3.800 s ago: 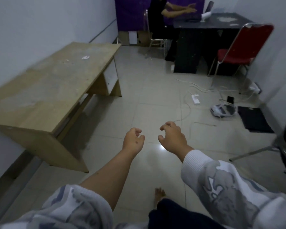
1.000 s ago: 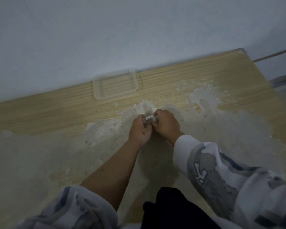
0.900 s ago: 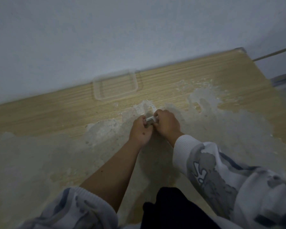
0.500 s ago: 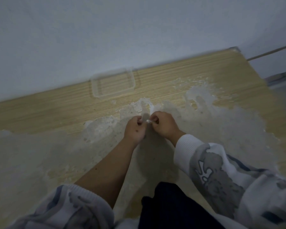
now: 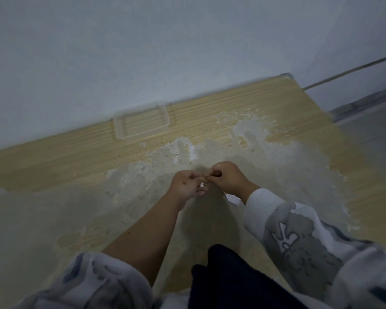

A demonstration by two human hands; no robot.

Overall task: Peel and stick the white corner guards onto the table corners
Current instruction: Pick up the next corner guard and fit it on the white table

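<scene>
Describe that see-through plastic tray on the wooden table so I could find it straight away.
Start at the long wooden table pushed against the pale wall. Follow its far edge, where the wood grain is still bare rather than covered by grey-white patches. There sits the shallow, clear rectangular plastic tray with rounded corners, touching the wall; it is transparent, so the grain shows through it.

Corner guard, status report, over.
Left hand and right hand both pinching small white corner guard over worn wooden table. Nothing stuck yet. Clear plastic tray beyond, not obstructing.
</scene>
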